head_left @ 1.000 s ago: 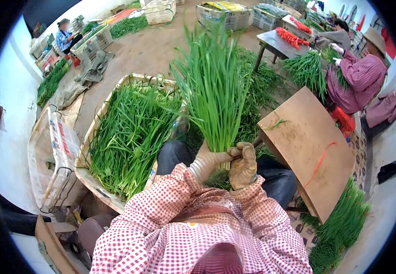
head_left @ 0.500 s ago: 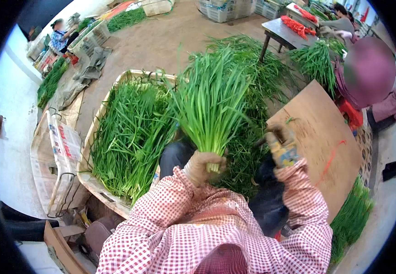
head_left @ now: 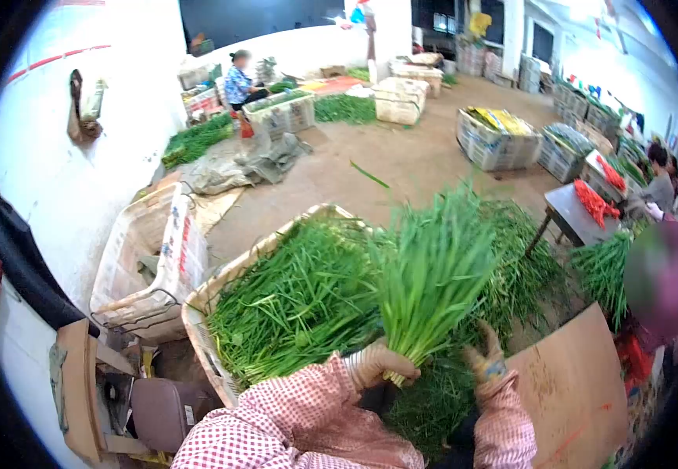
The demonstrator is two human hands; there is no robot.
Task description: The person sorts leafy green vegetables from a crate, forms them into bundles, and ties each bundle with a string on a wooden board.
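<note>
A bunch of long green chives [head_left: 437,277] stands fanned out, leaf tips up, in my gloved left hand [head_left: 382,365]. The fingers are wrapped round its pale stem ends. My right hand [head_left: 489,361], in a stained glove, is just right of the stems with fingers apart and nothing visible in them. To the left, a pale crate [head_left: 202,344] is heaped with loose chives [head_left: 296,293]. A single green blade [head_left: 370,173] is in the air beyond the bunch.
A brown board [head_left: 573,383] lies at my right, near a co-worker in purple [head_left: 667,277]. Behind the bunch is a heap of greens [head_left: 519,254]. Red ties [head_left: 595,203] lie on a small table [head_left: 569,215]. Another crate [head_left: 148,293] stands at left.
The view has tilted up and swung left, showing more of the room. My right hand has come closer to the bunch and opened its fingers. The left hand keeps hold of the chives.
</note>
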